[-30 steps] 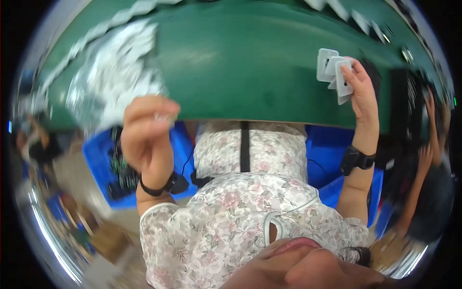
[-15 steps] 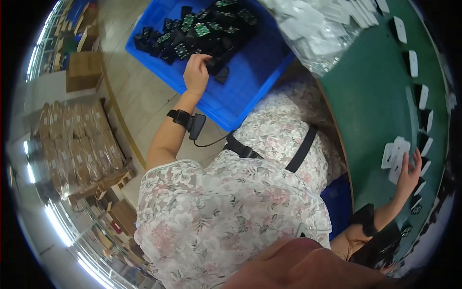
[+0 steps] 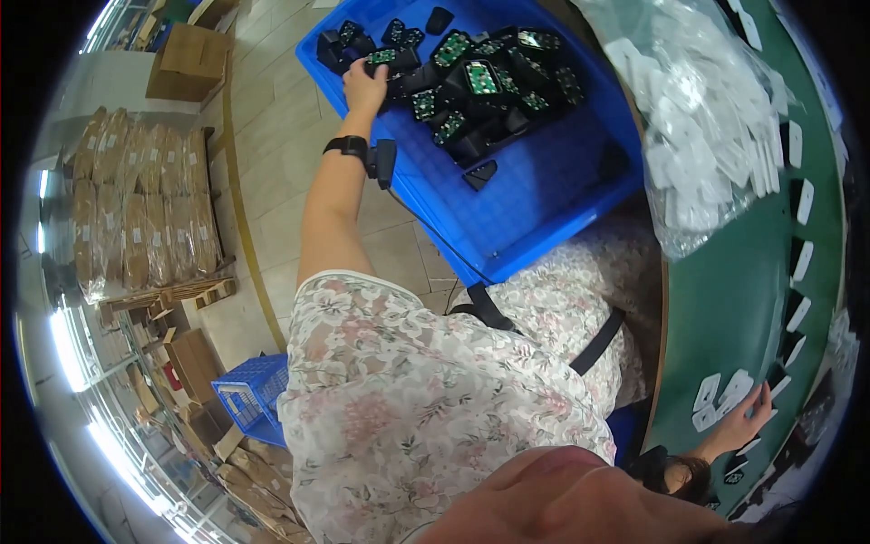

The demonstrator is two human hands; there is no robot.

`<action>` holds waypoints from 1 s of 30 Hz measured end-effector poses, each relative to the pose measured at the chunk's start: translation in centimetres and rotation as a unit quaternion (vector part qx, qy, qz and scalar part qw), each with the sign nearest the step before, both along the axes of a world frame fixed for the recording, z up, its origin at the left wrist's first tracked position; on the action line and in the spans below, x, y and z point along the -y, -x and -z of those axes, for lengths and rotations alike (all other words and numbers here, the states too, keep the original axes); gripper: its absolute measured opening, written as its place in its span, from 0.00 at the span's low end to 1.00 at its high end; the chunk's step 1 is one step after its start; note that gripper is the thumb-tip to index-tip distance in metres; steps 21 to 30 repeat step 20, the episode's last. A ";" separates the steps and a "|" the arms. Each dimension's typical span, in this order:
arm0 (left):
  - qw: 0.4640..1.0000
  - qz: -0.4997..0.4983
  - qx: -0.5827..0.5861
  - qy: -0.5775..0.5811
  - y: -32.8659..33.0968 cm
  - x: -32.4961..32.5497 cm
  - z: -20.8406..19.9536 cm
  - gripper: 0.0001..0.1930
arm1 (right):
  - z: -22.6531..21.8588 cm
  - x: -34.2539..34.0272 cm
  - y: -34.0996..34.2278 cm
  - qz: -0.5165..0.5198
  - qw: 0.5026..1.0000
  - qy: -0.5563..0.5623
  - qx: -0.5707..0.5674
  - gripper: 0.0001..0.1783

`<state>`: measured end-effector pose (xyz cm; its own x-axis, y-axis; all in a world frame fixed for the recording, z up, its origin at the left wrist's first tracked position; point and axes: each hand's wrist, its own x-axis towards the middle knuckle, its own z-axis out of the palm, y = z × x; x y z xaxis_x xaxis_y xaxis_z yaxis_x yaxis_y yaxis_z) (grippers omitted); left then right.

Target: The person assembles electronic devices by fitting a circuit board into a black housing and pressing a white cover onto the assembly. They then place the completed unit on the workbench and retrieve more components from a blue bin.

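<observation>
At the far left side of a blue bin [image 3: 535,227], my left hand [image 3: 365,91] has its thumb and fingers curled round a small black housing with a green circuit board [image 3: 381,56]. Part of the grip is hidden behind the fingers. Several similar housings are heaped beside it, some showing green boards [image 3: 482,80]. A lone black piece [image 3: 481,175] lies nearer on the bin floor. Over the green table at lower right, my right hand [image 3: 745,422] is open with fingers spread. It is next to several white plastic covers [image 3: 734,388] and holds nothing that I can see.
A clear bag of white plastic parts [image 3: 707,154] lies at the table's [image 3: 716,308] far end. White-and-black units [image 3: 803,261] stand in a row along its right side. Pallet-stacked wrapped packages [image 3: 145,199], a cardboard box [image 3: 188,62] and a blue crate [image 3: 256,396] are to the left.
My view has shifted, showing more of the bin. My left hand has moved from the near side of the heap to its left end. My right hand remains by the white covers.
</observation>
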<state>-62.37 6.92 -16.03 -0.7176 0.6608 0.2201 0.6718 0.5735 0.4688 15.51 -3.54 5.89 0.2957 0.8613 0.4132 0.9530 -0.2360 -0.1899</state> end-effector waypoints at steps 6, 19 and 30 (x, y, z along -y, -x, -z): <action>0.946 0.131 -0.087 0.283 -1.5 -2.2 2.0 0.41 | 1.9 0.0 1.6 0.008 0.999 0.034 -0.014 0.17; 0.932 0.161 -0.052 0.320 1.3 -5.0 4.5 0.48 | 4.4 -0.9 1.7 -0.057 0.997 0.048 0.019 0.10; 0.933 0.165 -0.031 0.317 1.6 -5.3 5.1 0.45 | 4.6 -0.8 1.6 -0.049 0.997 0.053 0.022 0.10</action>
